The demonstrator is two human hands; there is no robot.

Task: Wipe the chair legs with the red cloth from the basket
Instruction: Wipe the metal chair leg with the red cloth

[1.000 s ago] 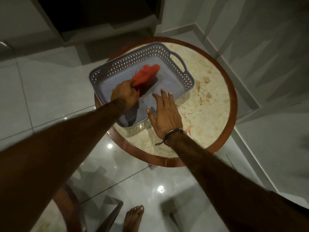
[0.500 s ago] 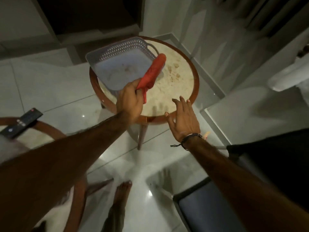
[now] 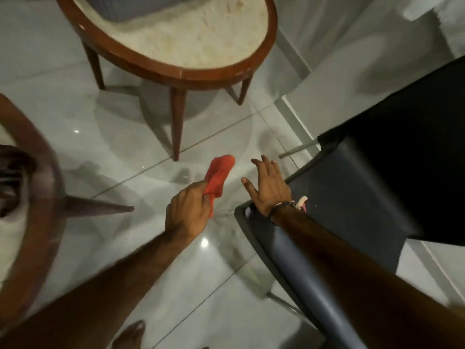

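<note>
My left hand [image 3: 187, 211] grips the red cloth [image 3: 218, 177], which sticks up and forward from my fist over the tiled floor. My right hand [image 3: 269, 186] is spread with fingers apart, holding nothing, just past the front corner of the dark blue chair seat [image 3: 352, 210]. One thin metal chair leg [image 3: 298, 148] shows beyond the seat, another [image 3: 283, 302] below its near edge. The grey basket [image 3: 141, 8] sits on the round table at the top edge, only partly in view.
The round wooden table with a stone top [image 3: 181, 71] stands ahead on slim legs [image 3: 177, 122]. A second round table [image 3: 37, 197] fills the left edge. A black cloth [image 3: 415, 159] drapes the chair's back. My bare foot [image 3: 130, 335] is on the glossy tiles.
My left hand lifted the red cloth out of the basket and carried it down toward the chair. My view dropped from the table top to the floor; my right hand moved alongside, staying spread.
</note>
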